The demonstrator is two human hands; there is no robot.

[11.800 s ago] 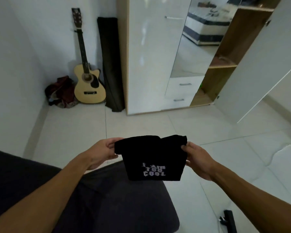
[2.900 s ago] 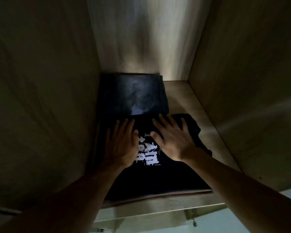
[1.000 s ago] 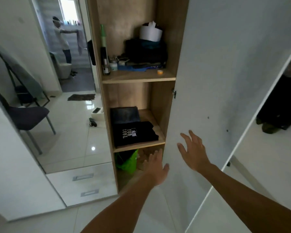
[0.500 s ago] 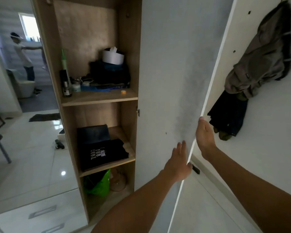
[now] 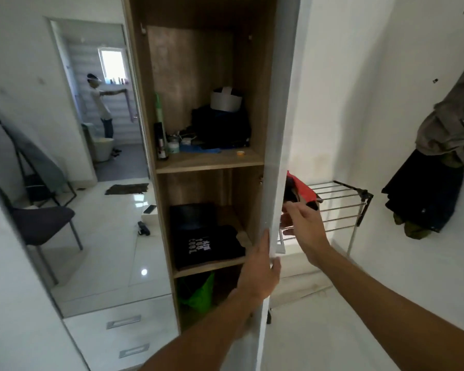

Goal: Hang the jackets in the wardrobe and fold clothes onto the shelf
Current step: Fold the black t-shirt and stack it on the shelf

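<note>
Two hands [image 5: 260, 274] at door [image 5: 280, 145]

The wardrobe [image 5: 206, 162] was wood-look board inside, matt, with a streaky brown grain on its back panel. Its door [image 5: 276, 156] had a smooth white finish, fairly glossy. On the middle shelf of the wardrobe lay a black T-shirt [image 5: 209, 245], soft matt cloth with a white print. Left of the wardrobe the floor tiles [image 5: 113, 236] were white and shiny enough to mirror a light. Right of it stood a drying rack [image 5: 340, 202] of bare metal rods.
</note>
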